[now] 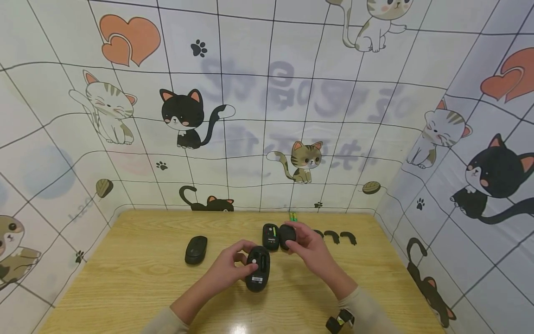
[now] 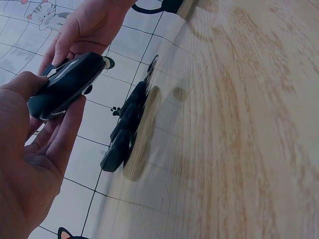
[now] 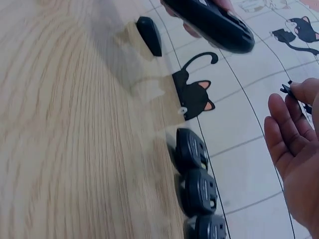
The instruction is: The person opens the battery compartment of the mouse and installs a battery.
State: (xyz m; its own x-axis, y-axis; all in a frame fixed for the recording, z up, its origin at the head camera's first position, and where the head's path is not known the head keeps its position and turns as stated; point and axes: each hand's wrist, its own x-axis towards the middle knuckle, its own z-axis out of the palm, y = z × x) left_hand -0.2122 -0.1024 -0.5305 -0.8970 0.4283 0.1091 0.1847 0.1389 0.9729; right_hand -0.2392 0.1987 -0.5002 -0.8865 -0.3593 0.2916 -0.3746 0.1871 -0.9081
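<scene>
My left hand [image 1: 231, 264] grips a black computer mouse [image 1: 259, 278] raised over the table, its underside turned up, with a white label and a dark slot. The left thumb lies across that underside. To its right, my right hand [image 1: 310, 248] pinches a thin black cover [image 1: 287, 236] between thumb and fingers. From the right wrist view, the cover [image 3: 287, 89] appears edge-on with small prongs. Behind the hands lies an overturned mouse [image 1: 270, 237] showing a yellow-green battery. The right wrist view has several such mice [image 3: 198, 191] in a row; the right hand and cover hide some from the head view.
A black mouse [image 1: 196, 250] lies right side up at the left of the wooden table [image 1: 137, 273]. Yellow-green batteries [image 1: 293, 217] are at the back edge. Curved black pieces [image 1: 348, 238] lie to the right. A cat-print curtain [image 1: 246, 157] surrounds the table's back and sides.
</scene>
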